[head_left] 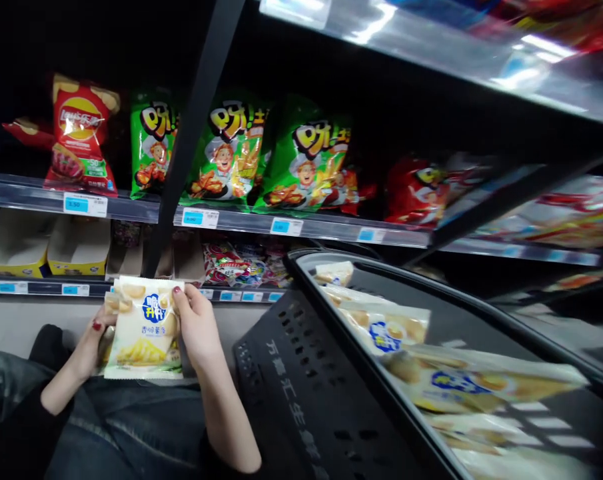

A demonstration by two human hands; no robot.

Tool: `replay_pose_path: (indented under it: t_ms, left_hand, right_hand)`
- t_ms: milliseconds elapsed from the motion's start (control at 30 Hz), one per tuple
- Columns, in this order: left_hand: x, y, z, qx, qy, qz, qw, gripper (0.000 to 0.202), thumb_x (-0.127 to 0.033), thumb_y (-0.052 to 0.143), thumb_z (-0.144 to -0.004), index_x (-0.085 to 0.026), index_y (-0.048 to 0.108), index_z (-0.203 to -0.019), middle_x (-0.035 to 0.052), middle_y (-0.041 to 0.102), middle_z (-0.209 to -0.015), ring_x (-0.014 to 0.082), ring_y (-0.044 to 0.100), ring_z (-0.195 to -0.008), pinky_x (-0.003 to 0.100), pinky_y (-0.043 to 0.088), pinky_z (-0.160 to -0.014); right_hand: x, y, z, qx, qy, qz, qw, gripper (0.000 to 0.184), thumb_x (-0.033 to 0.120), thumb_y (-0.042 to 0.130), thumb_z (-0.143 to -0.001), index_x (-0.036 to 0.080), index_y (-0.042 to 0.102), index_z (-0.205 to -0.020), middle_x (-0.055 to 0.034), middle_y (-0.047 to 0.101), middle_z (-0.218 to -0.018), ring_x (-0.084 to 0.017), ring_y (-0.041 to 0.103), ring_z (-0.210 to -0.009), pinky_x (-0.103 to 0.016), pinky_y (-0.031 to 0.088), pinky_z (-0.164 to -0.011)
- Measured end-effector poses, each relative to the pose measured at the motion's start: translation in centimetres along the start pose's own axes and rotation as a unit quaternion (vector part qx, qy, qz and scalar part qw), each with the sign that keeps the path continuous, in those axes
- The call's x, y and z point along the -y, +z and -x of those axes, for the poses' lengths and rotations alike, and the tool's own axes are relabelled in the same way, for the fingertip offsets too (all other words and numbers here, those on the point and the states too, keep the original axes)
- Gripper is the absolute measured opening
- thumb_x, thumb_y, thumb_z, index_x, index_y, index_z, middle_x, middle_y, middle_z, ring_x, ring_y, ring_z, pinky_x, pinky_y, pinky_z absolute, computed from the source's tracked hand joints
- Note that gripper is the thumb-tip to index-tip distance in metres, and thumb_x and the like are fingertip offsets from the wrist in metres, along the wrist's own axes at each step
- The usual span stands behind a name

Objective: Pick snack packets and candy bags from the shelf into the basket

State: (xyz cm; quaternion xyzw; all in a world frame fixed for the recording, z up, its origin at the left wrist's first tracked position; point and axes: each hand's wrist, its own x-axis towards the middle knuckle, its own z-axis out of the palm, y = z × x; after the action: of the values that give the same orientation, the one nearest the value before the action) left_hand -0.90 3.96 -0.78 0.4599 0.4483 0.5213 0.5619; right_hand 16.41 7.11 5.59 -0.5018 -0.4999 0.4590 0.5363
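Both my hands hold a stack of white snack packets [144, 330] with a blue logo, just above my lap. My left hand [88, 347] grips the stack's left edge, fingers curled behind it. My right hand [196, 327] closes on the right edge, thumb on the front. A black plastic shopping basket [306, 393] stands to my right, holding several more of the same white packets [381, 327].
Store shelves face me. The upper shelf carries a red chip bag [81, 137], green snack bags [231, 157] and red bags [421, 190]. Below are yellow-trimmed cardboard display boxes [46, 247] and small colourful packets [236, 263]. Blue price tags [84, 205] line the shelf edges.
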Motion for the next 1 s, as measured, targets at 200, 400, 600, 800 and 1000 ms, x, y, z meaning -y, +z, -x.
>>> replay_pose_path:
  t_ms: [200, 400, 600, 800, 1000]
  left_hand:
    - [-2.0, 0.9, -0.1, -0.015, -0.003, 0.009, 1.0, 0.043, -0.044, 0.075, -0.052, -0.012, 0.07, -0.081, 0.0134, 0.062, -0.113, 0.0355, 0.048, -0.113, 0.042, 0.038, -0.095]
    - [-2.9, 1.3, 0.5, -0.01, -0.141, 0.13, 0.981, 0.034, -0.025, 0.078, -0.049, -0.011, 0.067, -0.077, 0.0115, 0.073, -0.077, 0.0294, 0.067, -0.074, 0.039, 0.052, -0.073]
    - [-2.6, 0.7, 0.7, 0.001, -0.153, 0.181, 0.972, 0.032, -0.022, 0.077, -0.048, -0.012, 0.067, -0.076, 0.0101, 0.073, -0.074, 0.0288, 0.068, -0.07, 0.037, 0.054, -0.068]
    - [-1.9, 0.4, 0.8, -0.038, -0.173, 0.195, 0.965, 0.033, -0.018, 0.076, -0.046, -0.014, 0.059, -0.074, 0.0077, 0.073, -0.069, 0.0298, 0.068, -0.071, 0.04, 0.054, -0.072]
    - [-2.5, 0.5, 0.4, -0.167, -0.185, 0.238, 0.939, 0.042, -0.014, 0.066, -0.06, -0.017, 0.05, -0.099, 0.0057, 0.072, -0.075, 0.0281, 0.068, -0.076, 0.046, 0.054, -0.074]
  right_hand:
    - [-0.3, 0.9, 0.3, -0.007, -0.024, 0.108, 0.994, 0.027, 0.037, 0.05, -0.075, 0.019, 0.041, -0.056, 0.0039, 0.043, -0.051, -0.011, 0.038, -0.051, -0.021, 0.03, -0.047]
    - [-0.7, 0.2, -0.8, 0.029, 0.018, 0.001, 0.999, 0.023, 0.041, 0.049, -0.074, 0.018, 0.052, -0.072, -0.0005, 0.054, -0.067, -0.014, 0.051, -0.063, -0.023, 0.041, -0.051]
    - [-0.8, -0.4, -1.0, 0.132, 0.116, -0.035, 0.984, 0.023, 0.034, 0.055, -0.07, 0.018, 0.056, -0.086, -0.0015, 0.061, -0.08, -0.014, 0.056, -0.07, -0.026, 0.045, -0.062]
    - [-1.4, 1.1, -0.7, 0.091, 0.033, -0.033, 0.995, 0.012, 0.026, 0.052, -0.071, 0.018, 0.057, -0.078, 0.0, 0.063, -0.073, -0.015, 0.056, -0.068, -0.023, 0.041, -0.059]
    - [-2.0, -0.8, -1.8, -0.058, -0.002, -0.081, 0.995, 0.016, 0.028, 0.054, -0.068, 0.019, 0.054, -0.081, 0.0002, 0.062, -0.073, -0.015, 0.056, -0.068, -0.026, 0.044, -0.061]
